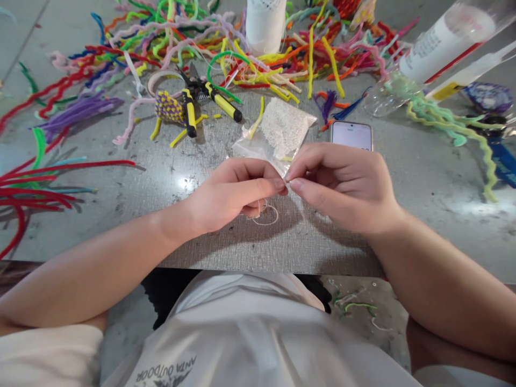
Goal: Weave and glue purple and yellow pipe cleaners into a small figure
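Over the grey table, my left hand [248, 188] and my right hand [338, 180] meet fingertip to fingertip. A thin white thread [266, 221] loops down below my left hand, and that hand is closed on it. Thumb and forefinger of my right hand are pinched at the same spot; what lies between them is too small to make out. Just beyond the fingers is a clear plastic bag of small clear beads [282, 126]. A phone [351, 134] with a lit screen lies behind my right hand, partly covered by it.
Yellow-handled pliers [207, 99] lie beside a yellow-and-purple beaded piece [171, 106]. Many coloured pipe cleaners [161, 43] spread across the back, with red ones [36, 185] at left. A white thread spool [265, 27] stands at the back; a clear bottle [439, 51] is at right.
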The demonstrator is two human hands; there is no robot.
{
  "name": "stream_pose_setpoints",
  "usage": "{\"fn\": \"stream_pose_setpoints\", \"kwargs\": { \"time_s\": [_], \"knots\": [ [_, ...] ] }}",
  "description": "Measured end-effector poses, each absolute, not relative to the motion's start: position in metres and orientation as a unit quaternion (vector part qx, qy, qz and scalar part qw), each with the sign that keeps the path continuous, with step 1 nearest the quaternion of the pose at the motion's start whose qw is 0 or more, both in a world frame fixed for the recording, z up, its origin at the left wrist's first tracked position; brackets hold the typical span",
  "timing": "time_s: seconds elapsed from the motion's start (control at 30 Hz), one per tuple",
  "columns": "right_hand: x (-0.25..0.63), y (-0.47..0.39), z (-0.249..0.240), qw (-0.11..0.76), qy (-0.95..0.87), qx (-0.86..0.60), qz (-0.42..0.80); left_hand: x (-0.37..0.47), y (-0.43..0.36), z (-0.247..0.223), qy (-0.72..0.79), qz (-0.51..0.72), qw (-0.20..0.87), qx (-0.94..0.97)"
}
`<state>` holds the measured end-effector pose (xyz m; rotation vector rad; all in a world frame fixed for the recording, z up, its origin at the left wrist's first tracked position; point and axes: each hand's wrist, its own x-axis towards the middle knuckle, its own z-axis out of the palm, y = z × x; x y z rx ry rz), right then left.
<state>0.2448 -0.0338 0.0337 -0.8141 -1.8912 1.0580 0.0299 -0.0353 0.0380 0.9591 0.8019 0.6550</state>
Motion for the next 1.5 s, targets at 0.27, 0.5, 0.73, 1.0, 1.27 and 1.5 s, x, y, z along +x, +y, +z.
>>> {"fn": "stream_pose_setpoints", "kwargs": {
  "time_s": [0.27, 0.5, 0.73, 1.0, 1.27, 1.5],
  "knots": [
    [0.232, -0.039, 0.044, 0.404, -0.491, -0.398, 0.661, 0.031, -0.035, 0.039, 0.369, 0.313, 0.763, 0.428],
    [0.234, -0.034, 0.043, 0.349, -0.280, -0.400, 0.800, 0.031, -0.034, 0.040, 0.387, 0.302, 0.776, 0.396],
    [0.232, -0.035, 0.039, 0.336, -0.294, -0.430, 0.784, 0.031, -0.033, 0.037, 0.407, 0.296, 0.780, 0.372],
    [0.232, -0.041, 0.037, 0.411, -0.496, -0.448, 0.620, 0.033, -0.033, 0.040, 0.425, 0.283, 0.789, 0.342],
    [0.234, -0.041, 0.032, 0.400, -0.657, -0.456, 0.448, 0.032, -0.031, 0.039, 0.419, 0.291, 0.786, 0.348],
    [0.229, -0.046, 0.027, 0.407, -0.723, -0.446, 0.337, 0.032, -0.034, 0.036, 0.425, 0.318, 0.744, 0.406]
  ]
}}
